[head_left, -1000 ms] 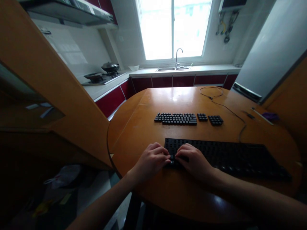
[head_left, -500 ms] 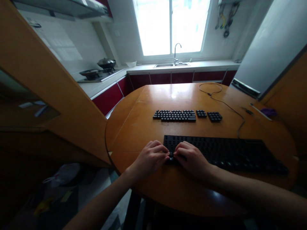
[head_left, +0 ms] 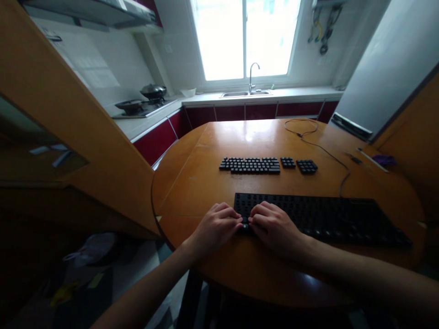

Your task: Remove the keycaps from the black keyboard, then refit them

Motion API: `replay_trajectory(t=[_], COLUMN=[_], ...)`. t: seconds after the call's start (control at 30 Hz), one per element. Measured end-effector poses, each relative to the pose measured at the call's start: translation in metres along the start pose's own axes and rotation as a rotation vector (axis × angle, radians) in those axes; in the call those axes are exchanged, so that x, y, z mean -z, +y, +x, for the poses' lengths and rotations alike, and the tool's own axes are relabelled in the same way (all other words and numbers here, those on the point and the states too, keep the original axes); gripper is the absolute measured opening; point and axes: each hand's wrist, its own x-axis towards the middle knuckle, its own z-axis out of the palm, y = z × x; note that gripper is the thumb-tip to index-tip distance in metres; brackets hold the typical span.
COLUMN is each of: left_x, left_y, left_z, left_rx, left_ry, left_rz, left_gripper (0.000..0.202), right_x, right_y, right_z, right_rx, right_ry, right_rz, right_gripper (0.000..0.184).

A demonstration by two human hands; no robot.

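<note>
A long black keyboard base (head_left: 329, 217) lies across the near side of the table, its keycaps mostly off. At its lower left corner my left hand (head_left: 216, 224) and my right hand (head_left: 272, 224) meet, fingertips bent inward and closed. Between them sits a small dark keycap (head_left: 245, 220), pinched from both sides; its lower part is hidden by the fingers. Beyond the base, black keycaps are laid out in keyboard order: a large block (head_left: 254, 165), a small block (head_left: 287, 162) and a number-pad block (head_left: 307, 166).
A cable (head_left: 324, 149) runs from the base's back edge over the round wooden table (head_left: 185, 183). To the right lie a thin white stick (head_left: 372, 160) and a purple cloth-like thing (head_left: 384, 160). Behind are a sink counter (head_left: 212, 97) and a stove with pans (head_left: 153, 91).
Both hands stay at the same corner of the keyboard base, with only a slight shift of the fingers. The view has tilted very slightly.
</note>
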Motion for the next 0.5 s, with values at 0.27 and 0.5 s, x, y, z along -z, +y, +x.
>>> replay_trajectory(t=[0.27, 0.5], left_x=[-0.001, 0.0], left_y=[-0.001, 0.0], left_z=[0.0, 0.0], left_rx=[0.003, 0.008], left_ry=[0.038, 0.035], left_rz=[-0.019, -0.026], left_gripper=[0.014, 0.015], right_x=[0.0, -0.009], right_y=[-0.001, 0.009], right_z=[0.001, 0.002], right_rx=[-0.011, -0.119], right_ry=[-0.015, 0.079], right_rz=[-0.017, 0.21], right_gripper=[0.019, 0.015])
